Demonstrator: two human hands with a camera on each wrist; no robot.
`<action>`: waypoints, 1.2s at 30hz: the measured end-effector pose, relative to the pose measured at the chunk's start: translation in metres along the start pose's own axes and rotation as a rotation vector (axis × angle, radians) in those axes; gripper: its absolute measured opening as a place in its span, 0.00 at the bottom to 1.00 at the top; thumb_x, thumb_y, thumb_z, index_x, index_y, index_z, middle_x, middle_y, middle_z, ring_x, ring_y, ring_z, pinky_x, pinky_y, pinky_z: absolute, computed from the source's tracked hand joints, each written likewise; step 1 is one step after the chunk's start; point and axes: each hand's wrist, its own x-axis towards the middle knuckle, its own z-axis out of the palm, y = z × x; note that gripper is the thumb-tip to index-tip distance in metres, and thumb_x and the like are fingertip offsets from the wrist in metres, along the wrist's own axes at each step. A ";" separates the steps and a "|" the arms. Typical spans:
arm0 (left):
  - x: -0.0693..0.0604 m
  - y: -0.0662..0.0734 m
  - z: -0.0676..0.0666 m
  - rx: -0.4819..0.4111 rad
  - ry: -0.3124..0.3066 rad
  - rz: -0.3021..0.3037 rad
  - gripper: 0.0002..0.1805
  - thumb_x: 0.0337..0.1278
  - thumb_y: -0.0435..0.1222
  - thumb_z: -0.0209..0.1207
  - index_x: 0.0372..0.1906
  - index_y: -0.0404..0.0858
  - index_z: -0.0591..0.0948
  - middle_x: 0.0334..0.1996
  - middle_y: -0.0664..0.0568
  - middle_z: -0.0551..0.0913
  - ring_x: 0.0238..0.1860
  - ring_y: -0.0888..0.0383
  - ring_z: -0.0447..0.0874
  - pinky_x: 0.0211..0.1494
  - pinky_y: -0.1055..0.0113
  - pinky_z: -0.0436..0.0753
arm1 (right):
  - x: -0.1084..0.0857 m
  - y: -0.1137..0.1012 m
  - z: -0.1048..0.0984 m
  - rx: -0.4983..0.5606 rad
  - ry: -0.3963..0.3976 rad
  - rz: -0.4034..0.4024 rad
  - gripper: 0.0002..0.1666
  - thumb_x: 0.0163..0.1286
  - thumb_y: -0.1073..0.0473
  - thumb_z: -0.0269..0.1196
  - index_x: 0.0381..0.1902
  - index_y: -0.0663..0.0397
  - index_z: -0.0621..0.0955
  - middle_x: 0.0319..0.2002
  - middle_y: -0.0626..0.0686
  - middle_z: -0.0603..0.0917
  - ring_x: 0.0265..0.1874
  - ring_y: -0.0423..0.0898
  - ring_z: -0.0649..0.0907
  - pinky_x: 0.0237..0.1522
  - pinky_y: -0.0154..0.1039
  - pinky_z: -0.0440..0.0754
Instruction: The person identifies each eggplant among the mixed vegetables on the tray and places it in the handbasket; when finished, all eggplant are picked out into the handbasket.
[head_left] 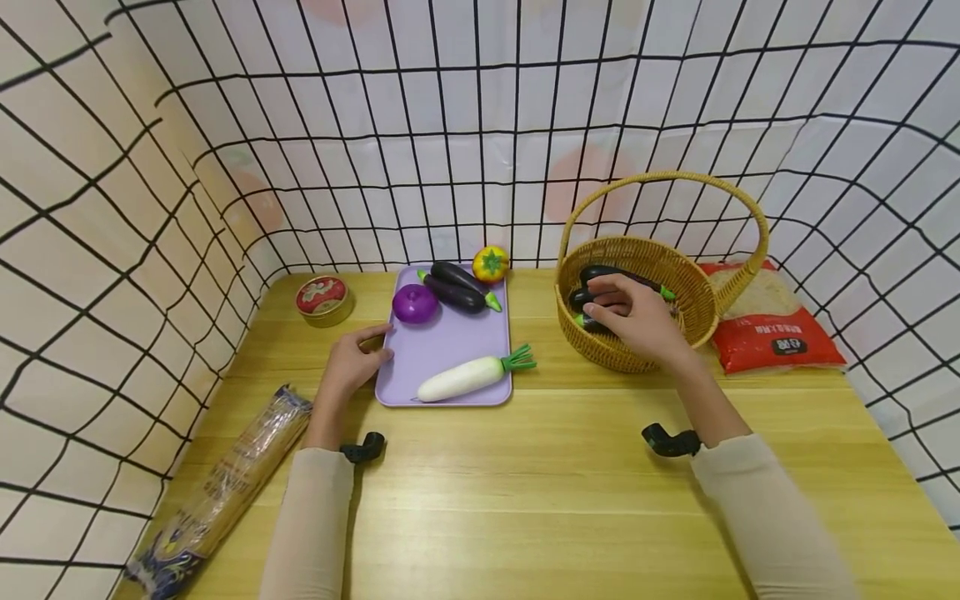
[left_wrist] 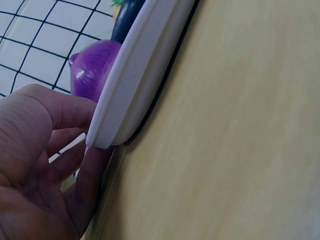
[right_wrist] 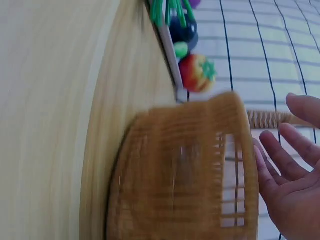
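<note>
My left hand [head_left: 354,363] is at the left edge of a lilac tray [head_left: 405,354], its thumb and fingers pinching the rim [left_wrist: 107,120]. On the tray lie a purple onion [head_left: 415,304], two eggplants [head_left: 455,293] and a white radish [head_left: 461,380] with green stalks reaching past the right edge. A yellow-red tomato-like vegetable [head_left: 491,264] sits at the tray's far right corner. My right hand [head_left: 633,317] hovers over the mouth of a wicker basket [head_left: 622,357], fingers loosely bent and holding nothing. Several eggplants [head_left: 600,273] lie inside the basket, partly hidden by that hand.
A round red-lidded tin [head_left: 324,301] stands left of the tray. Noodles or sticks in a long clear packet [head_left: 225,483] lie at front left. Behind the basket's right side is a red bag [head_left: 780,333]. Black wire mesh [head_left: 480,133] borders the table; the basket's tall handle [head_left: 675,177] arches up.
</note>
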 end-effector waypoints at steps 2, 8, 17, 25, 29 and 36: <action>0.000 0.000 0.000 0.004 0.000 0.001 0.28 0.64 0.39 0.64 0.70 0.53 0.79 0.71 0.43 0.75 0.48 0.47 0.81 0.45 0.64 0.82 | 0.004 -0.004 0.009 0.033 -0.011 -0.011 0.30 0.76 0.46 0.62 0.70 0.54 0.74 0.64 0.60 0.79 0.60 0.52 0.80 0.56 0.29 0.78; 0.000 0.001 0.000 0.013 0.013 0.016 0.28 0.64 0.39 0.65 0.69 0.53 0.80 0.70 0.43 0.76 0.45 0.48 0.80 0.43 0.65 0.81 | 0.020 -0.018 0.036 0.117 -0.055 -0.054 0.28 0.76 0.48 0.63 0.68 0.53 0.75 0.65 0.58 0.79 0.62 0.53 0.80 0.62 0.47 0.80; 0.000 0.001 0.001 0.010 0.029 0.025 0.28 0.62 0.38 0.66 0.68 0.53 0.81 0.61 0.42 0.82 0.31 0.53 0.75 0.35 0.66 0.78 | 0.045 -0.031 0.080 0.137 -0.111 -0.018 0.30 0.75 0.50 0.64 0.70 0.52 0.74 0.67 0.59 0.78 0.63 0.57 0.81 0.63 0.54 0.80; 0.000 0.001 0.001 0.002 0.023 0.029 0.28 0.62 0.37 0.66 0.68 0.51 0.80 0.59 0.41 0.82 0.29 0.54 0.74 0.34 0.66 0.77 | 0.062 -0.039 0.104 0.160 -0.119 0.028 0.32 0.73 0.50 0.66 0.70 0.54 0.73 0.68 0.60 0.77 0.64 0.58 0.80 0.63 0.53 0.81; 0.000 0.001 0.000 0.005 0.025 0.021 0.28 0.62 0.38 0.66 0.68 0.52 0.81 0.58 0.42 0.82 0.29 0.54 0.73 0.33 0.66 0.76 | 0.069 -0.040 0.113 0.158 -0.129 0.053 0.34 0.74 0.49 0.66 0.72 0.53 0.72 0.69 0.59 0.76 0.65 0.57 0.79 0.62 0.53 0.81; 0.001 0.000 0.001 0.014 0.030 0.022 0.28 0.62 0.38 0.66 0.68 0.52 0.81 0.58 0.42 0.82 0.30 0.54 0.72 0.33 0.66 0.76 | 0.083 -0.038 0.129 0.120 -0.109 0.080 0.35 0.73 0.48 0.66 0.72 0.52 0.72 0.69 0.59 0.76 0.63 0.57 0.80 0.60 0.51 0.82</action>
